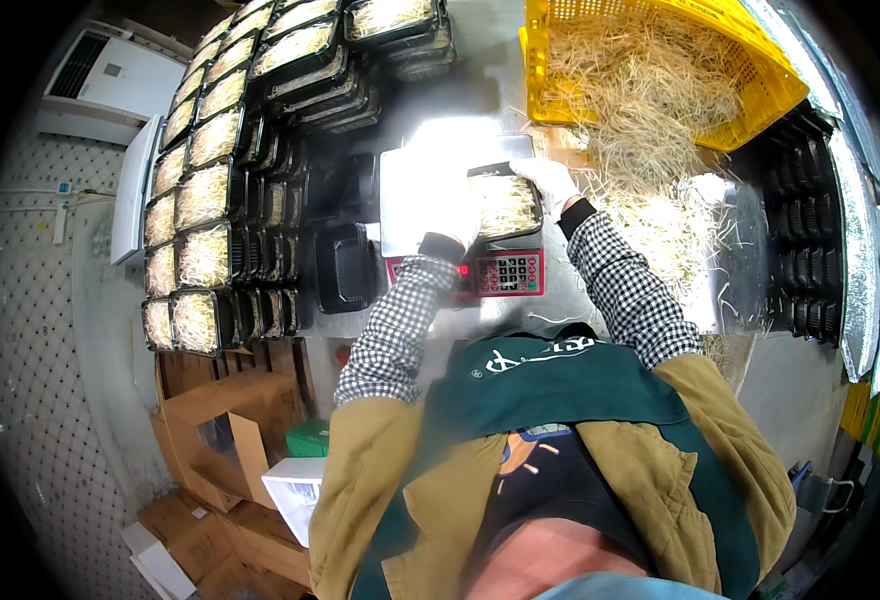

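Note:
A black plastic tray (506, 207) filled with pale, thin sprout-like strands rests on the platform of a scale (510, 274) with a red keypad panel. My right hand (550, 184), in a white glove, is closed on the tray's far right corner. My left hand (457, 226), also gloved in white, is beside the tray's left edge; glare washes out its fingers. Right of the scale, loose strands (670, 235) lie heaped on the metal table. They spill from a tipped yellow perforated crate (760, 95).
Filled black trays (205, 195) stand in tall stacks at the left, with more stacks (390, 18) at the back. An unfilled black tray (344, 268) lies left of the scale. Stacked black trays (805, 240) line the right edge. Cardboard boxes (230, 435) stand below at the left.

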### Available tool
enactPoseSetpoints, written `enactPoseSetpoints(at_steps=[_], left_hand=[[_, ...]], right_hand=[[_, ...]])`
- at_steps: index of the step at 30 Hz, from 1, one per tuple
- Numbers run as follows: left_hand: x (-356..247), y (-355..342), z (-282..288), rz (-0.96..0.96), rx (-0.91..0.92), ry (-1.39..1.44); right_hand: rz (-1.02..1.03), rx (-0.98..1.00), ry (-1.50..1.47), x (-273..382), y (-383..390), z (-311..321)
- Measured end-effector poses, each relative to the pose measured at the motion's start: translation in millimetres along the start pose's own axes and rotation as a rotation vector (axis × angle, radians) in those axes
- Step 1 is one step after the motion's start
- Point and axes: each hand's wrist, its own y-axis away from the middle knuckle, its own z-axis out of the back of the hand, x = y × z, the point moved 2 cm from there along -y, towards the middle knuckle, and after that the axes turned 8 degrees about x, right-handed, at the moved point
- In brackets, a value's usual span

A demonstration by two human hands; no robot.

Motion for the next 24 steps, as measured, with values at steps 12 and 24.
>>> enactPoseSetpoints(at_steps=[12, 24], left_hand=[[0, 4, 15, -0.03, 0.0, 0.058], [21, 0, 5, -0.173, -0.076, 0.283]], right_hand=[[-0.111, -0.416, 0.77, -2, 73, -44], [-0.065, -0.521, 0.708, 6, 74, -47]])
